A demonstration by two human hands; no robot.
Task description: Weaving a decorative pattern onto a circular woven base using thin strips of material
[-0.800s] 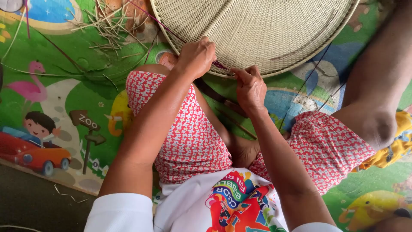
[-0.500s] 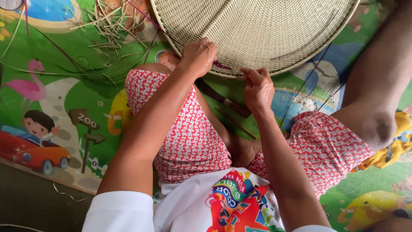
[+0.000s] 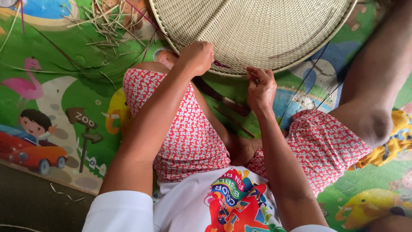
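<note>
— Where are your hands?

— Both at the near rim of the round woven tray (image 3: pixel 257 30), which lies flat on the floor mat just past my knees. My left hand (image 3: pixel 198 56) is closed in a fist on the rim; a bit of purple strand shows just beside it. My right hand (image 3: pixel 260 88) has its fingers (image 3: pixel 253 76) pinched shut on a thin strip at the tray's edge (what exactly the strip is, I cannot tell).

— And what are you sitting on?

— A children's play mat (image 3: pixel 64 56), mostly green, printed with a flamingo, a signpost, a child in a red toy car and a yellow elephant. Past its near left edge is bare dark floor (image 3: pixel 38 208).

— Anything lying around?

— A heap of dry straw offcuts (image 3: pixel 105 21) on the mat to the left of the tray, well apart from my hands. A dark knife-like tool (image 3: pixel 221 99) lies on the mat between my legs, just below the rim. Thin dark strands (image 3: pixel 307 81) trail from the tray towards my right knee.
</note>
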